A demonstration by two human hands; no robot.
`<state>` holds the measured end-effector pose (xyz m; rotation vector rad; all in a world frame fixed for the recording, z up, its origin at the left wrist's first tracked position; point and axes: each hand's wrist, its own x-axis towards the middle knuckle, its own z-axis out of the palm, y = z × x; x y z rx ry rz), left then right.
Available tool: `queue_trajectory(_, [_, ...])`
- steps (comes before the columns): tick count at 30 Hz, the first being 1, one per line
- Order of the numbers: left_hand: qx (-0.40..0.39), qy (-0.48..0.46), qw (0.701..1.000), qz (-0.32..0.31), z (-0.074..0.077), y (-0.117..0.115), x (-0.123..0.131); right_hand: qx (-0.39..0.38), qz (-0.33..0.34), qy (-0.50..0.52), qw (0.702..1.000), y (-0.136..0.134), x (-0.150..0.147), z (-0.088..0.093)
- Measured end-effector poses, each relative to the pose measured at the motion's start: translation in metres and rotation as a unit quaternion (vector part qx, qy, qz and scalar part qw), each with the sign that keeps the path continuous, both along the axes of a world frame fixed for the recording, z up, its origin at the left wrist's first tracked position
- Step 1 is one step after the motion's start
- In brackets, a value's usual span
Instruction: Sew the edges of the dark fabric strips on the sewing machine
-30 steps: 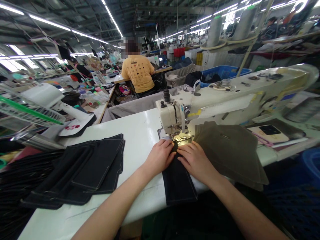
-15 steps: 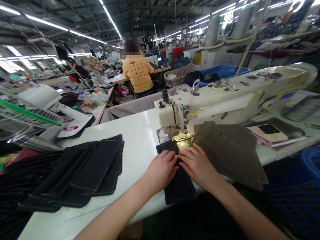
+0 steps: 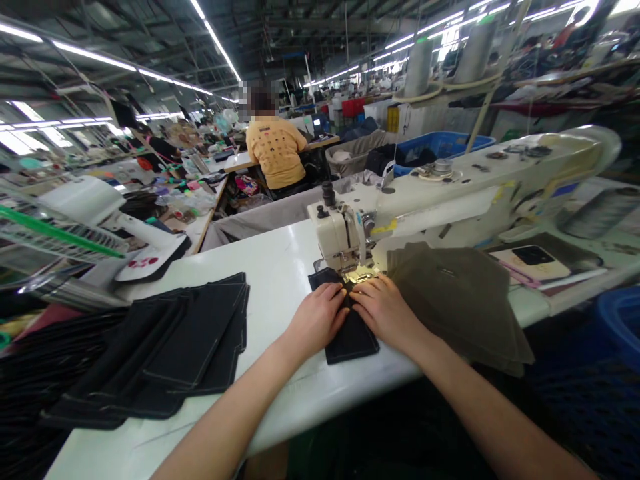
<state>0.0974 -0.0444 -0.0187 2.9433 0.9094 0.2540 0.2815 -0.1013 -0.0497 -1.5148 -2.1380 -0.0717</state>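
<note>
A narrow panel of near-black denim (image 3: 350, 337) with pale topstitching along its edges lies flat on the white tabletop (image 3: 270, 267), its far end just at the lit presser foot (image 3: 361, 275) of a cream-white industrial sewing machine (image 3: 340, 233). Both hands rest on top of the panel, side by side and almost touching at the fingertips, directly in front of the machine. The left hand (image 3: 319, 319) lies flat over the panel's left side, and the right hand (image 3: 383, 310) lies flat over its right side, fingers extended and pressing down; neither closes around the cloth. The panel's near end shows below the hands, toward the person. To the left of the sewing machine, a spread pile of similar dark denim pieces (image 3: 175, 340) with pale stitching covers the tabletop. To its right, a stack of olive-brown fabric pieces (image 3: 450, 300) lies partly against the right hand and overhangs the tabletop's edge. Beyond the sewing machine, a person in a yellow T-shirt (image 3: 277, 152) sits at another bench, back turned.
</note>
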Motion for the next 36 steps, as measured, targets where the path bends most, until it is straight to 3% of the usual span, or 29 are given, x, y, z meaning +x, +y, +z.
queue_trajectory(5, [0.012, 0.016, 0.997, 0.074, -0.015, -0.017, 0.002, 0.005, -0.014, 0.016, 1.0, -0.014, 0.0, 0.001])
queue_trajectory(13, [0.003, -0.028, 0.998, 0.052, -0.025, -0.011, -0.005, -0.011, -0.209, -0.011, 0.978, -0.047, 0.054, 0.002])
queue_trajectory(17, [-0.009, -0.101, 0.994, 0.031, -0.025, -0.004, -0.017, -0.033, -0.165, 0.02, 0.986, -0.046, 0.075, -0.006])
queue_trajectory(20, [-0.014, -0.185, 0.982, 0.035, -0.013, 0.004, -0.044, -0.041, -0.115, 0.038, 0.992, -0.044, 0.078, -0.008])
queue_trajectory(23, [-0.022, -0.221, 0.974, 0.052, 0.012, 0.014, -0.089, -0.04, -0.1, 0.049, 0.993, -0.044, 0.078, -0.009])
queue_trajectory(27, [-0.041, -0.163, 0.979, 0.118, 0.048, 0.031, -0.159, -0.055, -0.101, 0.074, 0.991, -0.046, 0.083, -0.013])
queue_trajectory(29, [-0.053, -0.108, 0.981, 0.154, 0.059, 0.037, -0.182, -0.055, -0.105, 0.079, 0.99, -0.048, 0.088, -0.016])
queue_trajectory(31, [-0.043, -0.05, 0.979, 0.191, 0.063, 0.036, -0.188, -0.042, -0.114, 0.075, 0.99, -0.048, 0.09, -0.02])
queue_trajectory(33, [-0.016, -0.021, 0.979, 0.203, 0.06, 0.027, -0.175, -0.041, -0.114, 0.074, 0.99, -0.048, 0.092, -0.024])
queue_trajectory(36, [-0.032, -0.024, 0.993, 0.108, 0.049, 0.006, -0.13, -0.045, -0.093, 0.093, 0.99, -0.045, 0.094, -0.029])
